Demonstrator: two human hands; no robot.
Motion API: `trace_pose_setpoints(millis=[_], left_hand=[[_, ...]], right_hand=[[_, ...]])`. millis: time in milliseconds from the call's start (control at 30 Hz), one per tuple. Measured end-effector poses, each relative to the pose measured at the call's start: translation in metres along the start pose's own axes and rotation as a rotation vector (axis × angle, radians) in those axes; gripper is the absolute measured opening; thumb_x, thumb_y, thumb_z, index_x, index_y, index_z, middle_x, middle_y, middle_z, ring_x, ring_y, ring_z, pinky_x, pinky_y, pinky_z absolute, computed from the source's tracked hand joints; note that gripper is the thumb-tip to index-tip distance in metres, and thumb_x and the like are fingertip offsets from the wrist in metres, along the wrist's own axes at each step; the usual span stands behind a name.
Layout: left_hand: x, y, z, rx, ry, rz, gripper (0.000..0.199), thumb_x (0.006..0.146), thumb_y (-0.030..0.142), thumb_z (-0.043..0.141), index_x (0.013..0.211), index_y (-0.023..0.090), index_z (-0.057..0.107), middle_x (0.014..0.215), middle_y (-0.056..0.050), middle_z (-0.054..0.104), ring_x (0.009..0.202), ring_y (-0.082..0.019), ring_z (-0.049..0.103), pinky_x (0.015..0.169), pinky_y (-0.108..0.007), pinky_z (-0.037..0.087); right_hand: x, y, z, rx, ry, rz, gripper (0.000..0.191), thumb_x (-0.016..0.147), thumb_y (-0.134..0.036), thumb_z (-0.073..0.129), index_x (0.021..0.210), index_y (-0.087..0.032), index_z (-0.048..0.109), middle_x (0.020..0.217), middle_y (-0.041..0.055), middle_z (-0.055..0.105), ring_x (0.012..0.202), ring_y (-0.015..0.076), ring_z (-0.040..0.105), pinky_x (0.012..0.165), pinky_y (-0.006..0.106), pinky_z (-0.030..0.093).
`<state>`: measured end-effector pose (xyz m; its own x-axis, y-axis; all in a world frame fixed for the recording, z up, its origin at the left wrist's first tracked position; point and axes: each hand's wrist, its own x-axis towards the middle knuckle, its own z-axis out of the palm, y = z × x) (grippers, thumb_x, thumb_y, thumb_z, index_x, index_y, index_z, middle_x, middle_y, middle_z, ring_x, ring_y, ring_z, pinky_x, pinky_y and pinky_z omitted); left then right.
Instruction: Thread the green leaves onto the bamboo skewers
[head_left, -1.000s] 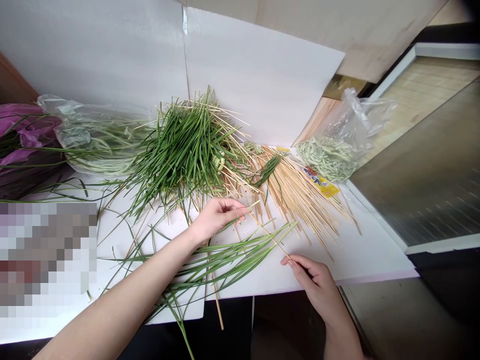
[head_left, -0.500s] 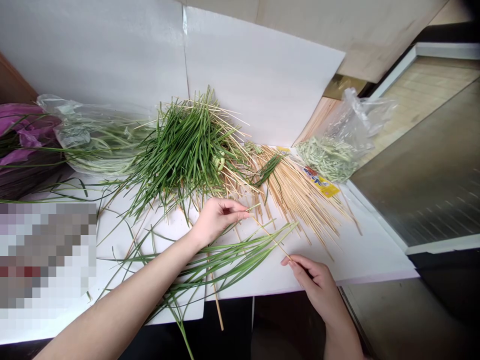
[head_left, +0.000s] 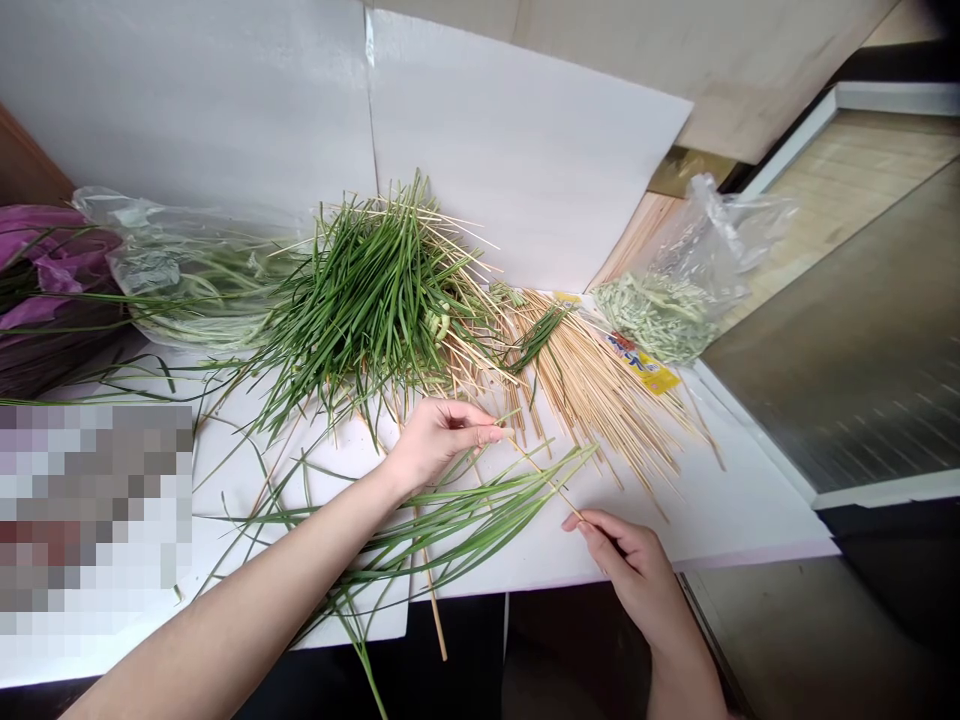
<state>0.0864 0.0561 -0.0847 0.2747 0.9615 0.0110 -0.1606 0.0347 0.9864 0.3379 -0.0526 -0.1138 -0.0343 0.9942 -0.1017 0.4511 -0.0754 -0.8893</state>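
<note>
Head view: the left hand [head_left: 442, 445] is pinching its fingertips together, on what is too thin to tell, just above long, narrow green blades [head_left: 465, 525] sprawling loosely across a white board [head_left: 720, 500]; the right hand [head_left: 630, 570] is clamping a thin bamboo skewer [head_left: 547, 480] between thumb and forefinger, near a fanned heap of skewers [head_left: 600, 410].

Right hand [head_left: 634, 572] grips the lower end of a bamboo skewer [head_left: 544, 480]; left hand [head_left: 442, 445] touches its upper end, above loose green leaves [head_left: 465, 525] on white board [head_left: 720, 500].
</note>
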Motion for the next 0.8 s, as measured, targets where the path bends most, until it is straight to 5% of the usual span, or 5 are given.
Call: trace_pose_setpoints(millis=[167, 467, 667, 800], left_hand=[[-0.0024, -0.005, 0.0056, 0.05, -0.147, -0.045, 0.022, 0.065, 0.033, 0.085, 0.068, 0.013, 0.077, 0.06, -0.003, 0.067, 0.056, -0.012, 0.054, 0.057, -0.026, 0.042], [-0.0006, -0.0029, 0.001, 0.102, -0.175, -0.029, 0.028, 0.076, 0.041, 0.076, 0.08, 0.014, 0.074, 0.072, -0.002, 0.067, 0.063, -0.012, 0.055, 0.061, -0.025, 0.042], [-0.0008, -0.0053, 0.0033, 0.145, -0.216, -0.004, 0.031, 0.075, 0.041, 0.076, 0.066, 0.013, 0.066, 0.067, -0.001, 0.062, 0.061, -0.011, 0.053, 0.061, -0.025, 0.041], [-0.0015, -0.0035, 0.0043, 0.151, -0.182, 0.016, 0.029, 0.077, 0.042, 0.074, 0.081, 0.014, 0.069, 0.07, 0.0, 0.062, 0.062, -0.011, 0.053, 0.06, -0.024, 0.04]], right_hand=[[0.0005, -0.0026, 0.0038, -0.014, -0.006, -0.025, 0.036, 0.093, -0.048, 0.053, 0.089, -0.019, 0.073, 0.059, -0.0026, 0.038, 0.052, 0.0143, 0.029, 0.049, 0.026, 0.024], [0.0013, 0.0004, 0.0073, 0.05, 0.034, 0.001, 0.038, 0.093, -0.049, 0.052, 0.093, -0.017, 0.073, 0.057, -0.0047, 0.03, 0.052, 0.0145, 0.031, 0.049, 0.026, 0.028], [0.0025, -0.0003, 0.0073, 0.009, 0.047, -0.029, 0.037, 0.095, -0.046, 0.051, 0.096, -0.016, 0.073, 0.057, -0.0037, 0.036, 0.055, 0.0155, 0.039, 0.053, 0.026, 0.035], [0.0026, -0.0018, 0.0083, 0.005, 0.061, -0.025, 0.039, 0.093, -0.048, 0.051, 0.096, -0.016, 0.074, 0.057, -0.0038, 0.037, 0.054, 0.0157, 0.04, 0.052, 0.026, 0.036]])
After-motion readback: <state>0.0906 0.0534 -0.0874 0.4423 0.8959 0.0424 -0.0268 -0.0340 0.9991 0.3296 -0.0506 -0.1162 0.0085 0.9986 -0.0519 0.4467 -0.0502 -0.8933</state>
